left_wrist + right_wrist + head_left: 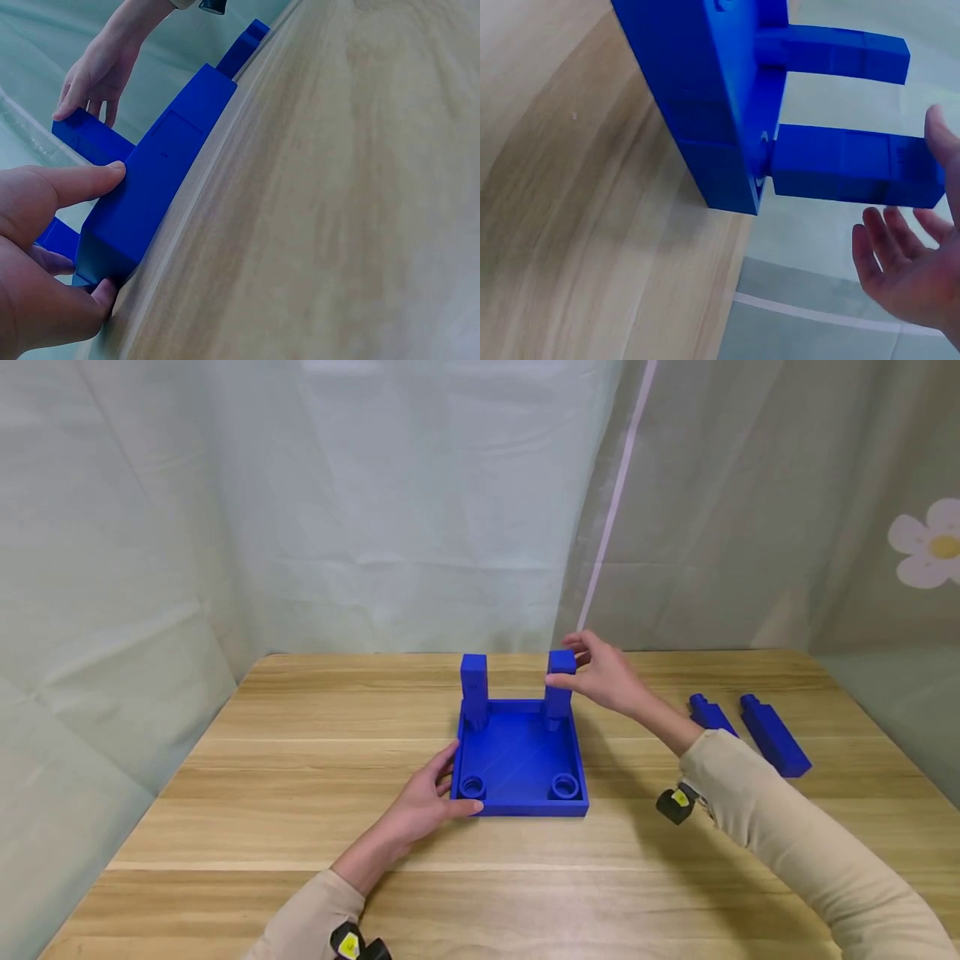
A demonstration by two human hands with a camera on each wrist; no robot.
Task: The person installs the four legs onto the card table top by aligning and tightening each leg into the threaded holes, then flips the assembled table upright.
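The right hand (606, 678) has its thumb and forefinger set against the top of the far-right upright post (559, 687), the thumb on the near-left face and the forefinger curled over the cap; the other fingers are loosely spread behind the post, and in the right wrist view they hang open and apart beside the post's end (855, 165), so the grip is a light pinch at the tip rather than a full clasp; the post stands upright in the far-right socket of the blue tray (521, 806), and a second post (473, 688) stands upright in the far-left socket, untouched. The left hand (426, 800) lies flat on the table (225, 793) against the tray's near-left corner, fingers straight and close together; the thumb runs along the front wall and the forefinger presses the left wall, which the left wrist view shows plainly, thumb and fingertips (112, 171) bracing the blue side; it holds nothing between them. The two near sockets (472, 786) (564, 785) of the tray are round collars with nothing in them. The tray sits about the middle of the wooden table, nearer the far edge; well to its right lie two more blue posts (712, 715) (774, 735) on their sides, just beside each other and apart from both hands; pale curtains hang behind the table.
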